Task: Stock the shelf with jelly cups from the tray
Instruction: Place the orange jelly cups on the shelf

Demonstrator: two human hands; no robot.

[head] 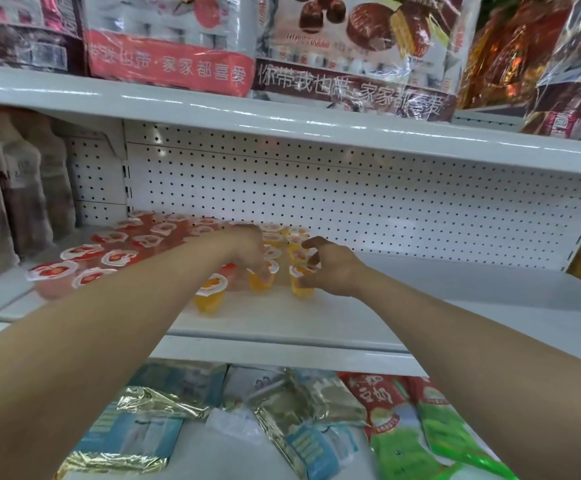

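Observation:
Rows of red jelly cups (85,252) stand on the left part of the white middle shelf (438,299). Orange jelly cups (211,292) stand in rows to their right. My left hand (247,249) reaches in from above, and its fingertips grip an orange jelly cup (260,282) in the front row. My right hand (332,266) is beside it on the right, fingers curled like a claw, thumb and fingertips around another orange jelly cup (301,284) at the right end of the rows. No tray is in view.
A perforated white back panel (351,202) closes the shelf behind. Big snack packs (351,46) sit on the shelf above, brown pouches (12,202) at the far left, and foil and green bags (316,427) on the shelf below. The shelf surface right of the cups is bare.

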